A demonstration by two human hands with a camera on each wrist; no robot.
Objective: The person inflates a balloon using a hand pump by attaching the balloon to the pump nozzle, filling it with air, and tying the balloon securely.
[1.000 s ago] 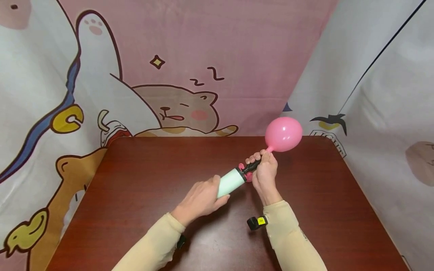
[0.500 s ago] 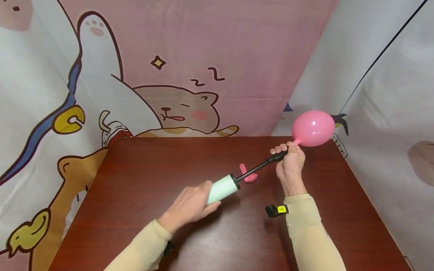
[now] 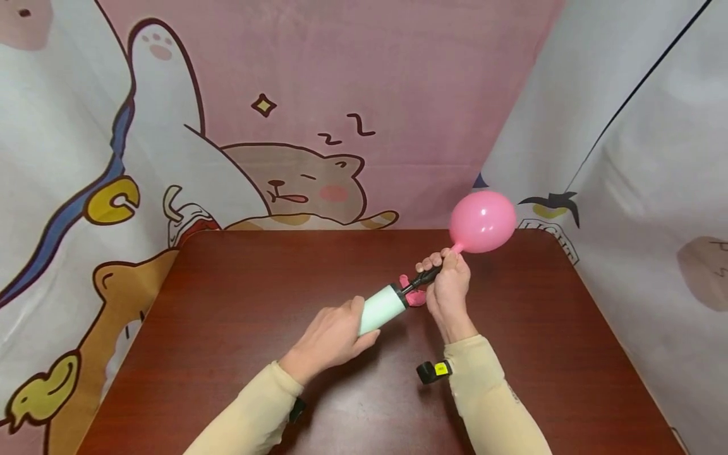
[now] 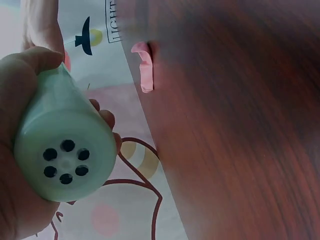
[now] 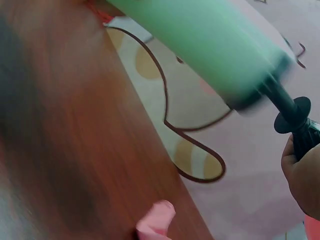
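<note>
My left hand (image 3: 330, 335) grips the mint-green barrel of a balloon pump (image 3: 382, 309), whose round end with several holes faces the left wrist camera. My right hand (image 3: 449, 284) holds the pump's black handle (image 3: 426, 277), and its thumb and finger are at the balloon's neck. A round, partly inflated pink balloon (image 3: 483, 221) sticks out past that hand, its mouth hidden by the fingers. Only a short piece of the black rod shows between barrel and handle. Beneath it on the table lies a limp pink balloon (image 3: 417, 297), partly covered in the head view.
The dark wooden table (image 3: 227, 316) spreads under both hands. Cartoon-printed cloth (image 3: 318, 76) hangs behind it and at both sides. A small black camera (image 3: 433, 371) is worn on the right wrist.
My right hand drew the handle out to the right, baring the rod, then pushed it back toward the barrel. The barrel shifted left and returned. The inflated balloon looks slightly larger than a second ago.
</note>
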